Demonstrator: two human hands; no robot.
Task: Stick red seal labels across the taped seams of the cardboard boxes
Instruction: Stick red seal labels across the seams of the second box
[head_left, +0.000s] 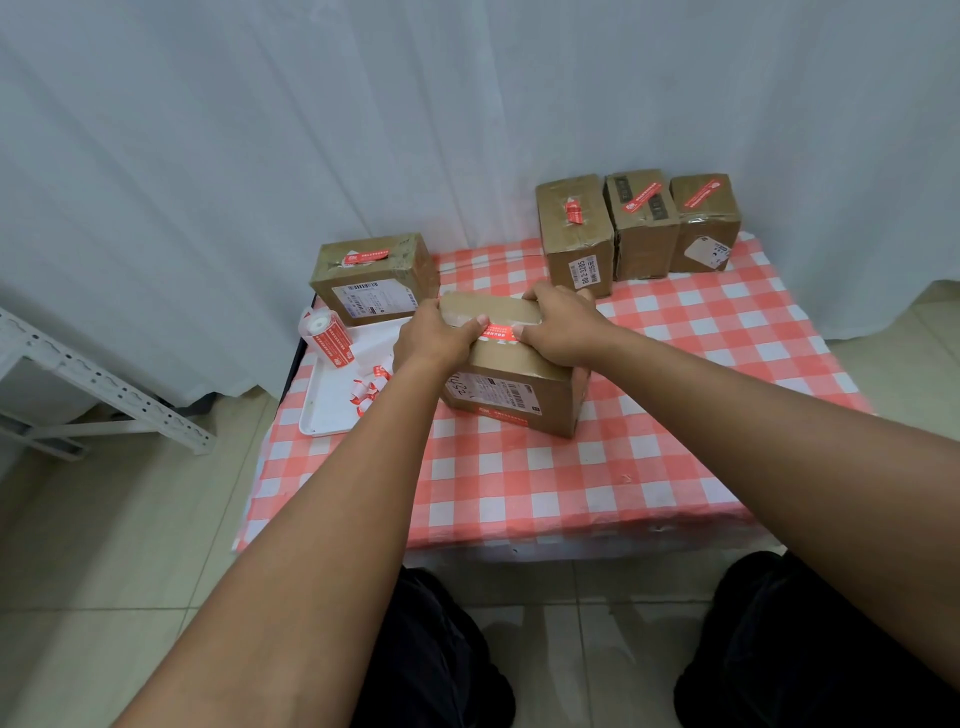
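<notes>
Red seal label (500, 328) lies left-to-right across the near box (511, 364) top seam, pinned between your thumbs, left hand (434, 338) and right hand (563, 325) curled over opposite box ends, equally near.

A checked tablecloth (597, 483), white curtain (363, 104) and metal rack (78, 374).

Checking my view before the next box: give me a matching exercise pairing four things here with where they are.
Things:
1. label roll
2. box in hand
3. three sealed boxes
4. lone sealed box

Places:
A. far right of table
B. far left, behind tray
C. on white tray
D. table middle, under both hands

Pairs: 1-C, 2-D, 3-A, 4-B
</notes>
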